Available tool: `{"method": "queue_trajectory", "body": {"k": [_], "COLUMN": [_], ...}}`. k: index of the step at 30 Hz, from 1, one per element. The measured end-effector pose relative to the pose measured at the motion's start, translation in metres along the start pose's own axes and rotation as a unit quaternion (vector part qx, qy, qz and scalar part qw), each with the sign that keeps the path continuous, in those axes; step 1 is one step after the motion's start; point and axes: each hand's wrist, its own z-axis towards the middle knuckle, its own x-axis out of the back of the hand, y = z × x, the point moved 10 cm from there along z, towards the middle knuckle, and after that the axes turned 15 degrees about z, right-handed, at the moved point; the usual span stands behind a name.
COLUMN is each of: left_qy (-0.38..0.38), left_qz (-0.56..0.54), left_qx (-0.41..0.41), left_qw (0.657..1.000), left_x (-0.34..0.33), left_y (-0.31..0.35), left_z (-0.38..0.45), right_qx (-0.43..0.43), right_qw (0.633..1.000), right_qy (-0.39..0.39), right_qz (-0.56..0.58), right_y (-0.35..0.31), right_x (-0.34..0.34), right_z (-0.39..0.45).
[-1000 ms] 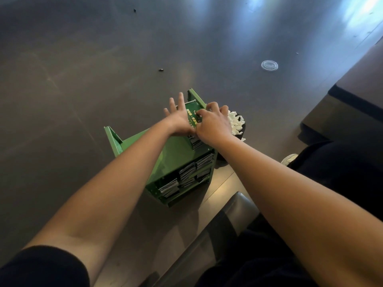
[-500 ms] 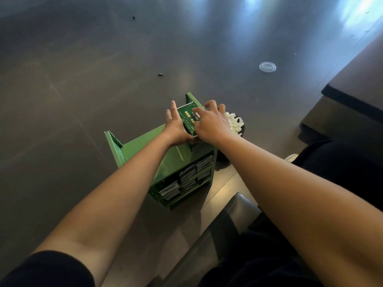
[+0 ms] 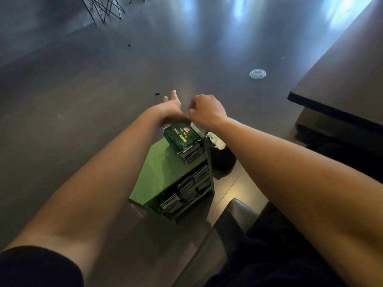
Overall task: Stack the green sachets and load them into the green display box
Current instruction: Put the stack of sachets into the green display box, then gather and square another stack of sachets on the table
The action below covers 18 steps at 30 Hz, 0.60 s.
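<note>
Green box standing on the dark table, open front facing the camera, shelves packed with sachets edge-on in dark, silvery rows. On top, at the far right corner, a further stack lying flat, top face dark green with pale print and a red mark. Both hands raised just beyond that stack, touching none of it. Left hand relaxed, fingers straight, thumb up. Right hand curled into a loose fist, nothing visible inside it. Just right of the box, a black cup stuffed with white paper. Farther out, a clear lid and a small dark speck. Forearms crossing the view, left one hiding the box's far left edge.
</note>
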Motion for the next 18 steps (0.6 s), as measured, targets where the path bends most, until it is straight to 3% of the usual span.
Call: {"method": "queue_trajectory", "body": {"k": [10, 18], "left_qy": [0.187, 0.229], "left_qz": [-0.036, -0.068], "left_qx": [-0.116, -0.261], "left_qw": [0.975, 0.935], "left_x": [0.134, 0.150], "left_y": [0.184, 0.417], "left_z": [-0.017, -0.054], "right_qx": [-0.013, -0.070], "right_qw": [0.988, 0.950], "right_qy": [0.151, 0.303], "right_qz": [-0.003, -0.018], "right_y": [0.020, 0.122], "right_x": [0.223, 0.454], "right_z": [0.009, -0.083]}}
